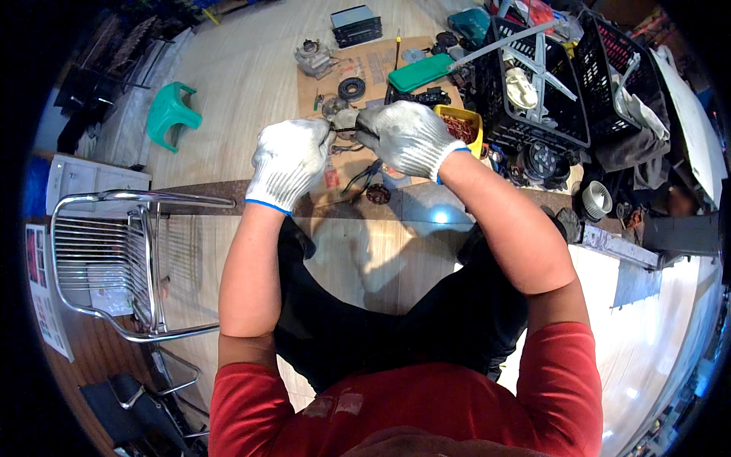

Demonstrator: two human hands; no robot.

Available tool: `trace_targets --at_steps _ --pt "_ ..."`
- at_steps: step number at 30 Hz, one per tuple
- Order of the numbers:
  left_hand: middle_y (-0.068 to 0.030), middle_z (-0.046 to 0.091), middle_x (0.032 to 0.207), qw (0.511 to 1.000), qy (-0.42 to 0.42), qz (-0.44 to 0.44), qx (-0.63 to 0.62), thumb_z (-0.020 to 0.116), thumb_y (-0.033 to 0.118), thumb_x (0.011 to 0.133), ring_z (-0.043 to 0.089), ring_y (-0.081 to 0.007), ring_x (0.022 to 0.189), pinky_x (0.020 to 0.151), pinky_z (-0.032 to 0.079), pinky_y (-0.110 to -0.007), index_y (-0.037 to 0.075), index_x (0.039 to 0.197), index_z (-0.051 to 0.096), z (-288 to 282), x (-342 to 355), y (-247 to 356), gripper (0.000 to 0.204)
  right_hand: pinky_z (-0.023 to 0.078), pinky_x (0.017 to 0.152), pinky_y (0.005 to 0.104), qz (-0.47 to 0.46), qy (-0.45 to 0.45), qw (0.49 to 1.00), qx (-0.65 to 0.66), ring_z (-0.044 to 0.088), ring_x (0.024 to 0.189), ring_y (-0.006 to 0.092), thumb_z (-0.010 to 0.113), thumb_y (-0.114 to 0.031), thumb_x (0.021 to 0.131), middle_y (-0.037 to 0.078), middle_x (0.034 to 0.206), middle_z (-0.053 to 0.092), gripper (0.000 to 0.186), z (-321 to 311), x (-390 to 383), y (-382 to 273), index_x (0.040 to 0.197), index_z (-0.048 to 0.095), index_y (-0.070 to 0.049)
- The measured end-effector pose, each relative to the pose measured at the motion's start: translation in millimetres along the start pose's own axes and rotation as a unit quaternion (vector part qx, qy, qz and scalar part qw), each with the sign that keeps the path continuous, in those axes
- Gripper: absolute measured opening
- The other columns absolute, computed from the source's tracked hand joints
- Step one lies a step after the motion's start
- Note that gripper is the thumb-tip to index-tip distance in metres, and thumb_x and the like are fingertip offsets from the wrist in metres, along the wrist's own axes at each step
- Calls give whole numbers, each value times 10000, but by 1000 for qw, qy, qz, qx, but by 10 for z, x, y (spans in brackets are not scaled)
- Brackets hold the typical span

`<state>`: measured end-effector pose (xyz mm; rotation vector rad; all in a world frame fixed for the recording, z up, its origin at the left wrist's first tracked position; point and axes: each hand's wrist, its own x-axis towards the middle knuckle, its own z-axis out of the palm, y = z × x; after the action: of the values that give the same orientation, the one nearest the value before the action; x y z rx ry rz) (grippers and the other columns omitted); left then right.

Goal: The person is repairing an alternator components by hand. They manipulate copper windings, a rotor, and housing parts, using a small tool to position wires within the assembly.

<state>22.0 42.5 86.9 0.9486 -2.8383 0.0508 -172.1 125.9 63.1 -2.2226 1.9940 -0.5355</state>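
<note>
White knit gloves with blue cuffs cover both my hands, which are held close together over a cardboard sheet [373, 65]. My left hand [288, 158] is closed, its fingertips at one end of a short, thin dark strip [345, 129]. The other end runs into the closed fingers of my right hand [407, 135]. Whether it is a wire or a tool shaft, I cannot tell. Just beyond the fingertips lies a pale, roundish metal part [346, 117], partly hidden by my hands. A black ring [351, 89] rests farther off on the cardboard.
A yellow tray [480, 141] of copper-coloured pieces stands beside my right hand. Beyond are a green case [421, 72], a metal housing [314, 58] and a boxy dark unit [355, 27]. Black crates [533, 126] crowd the right. Leftward stand a green stool [169, 110] and a metal chair [145, 259].
</note>
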Motion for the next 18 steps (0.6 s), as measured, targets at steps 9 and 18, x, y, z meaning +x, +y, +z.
trace_targets --at_steps 9,18 --pt "-170 666 779 984 95 -93 -119 621 267 927 663 -335 719 666 525 -410 73 948 715 45 36 -7 217 510 706 502 2 56 994 97 654 819 401 538 -280 951 204 902 666 280 240 -46 -51 1023 655 -36" --pt "-31 564 630 756 -20 -222 -616 637 327 944 504 -106 532 530 424 -261 -45 949 699 -99 38 5 377 550 701 417 -104 131 986 22 680 912 274 542 -179 862 128 1147 627 279 385 19 136 1087 687 -103"
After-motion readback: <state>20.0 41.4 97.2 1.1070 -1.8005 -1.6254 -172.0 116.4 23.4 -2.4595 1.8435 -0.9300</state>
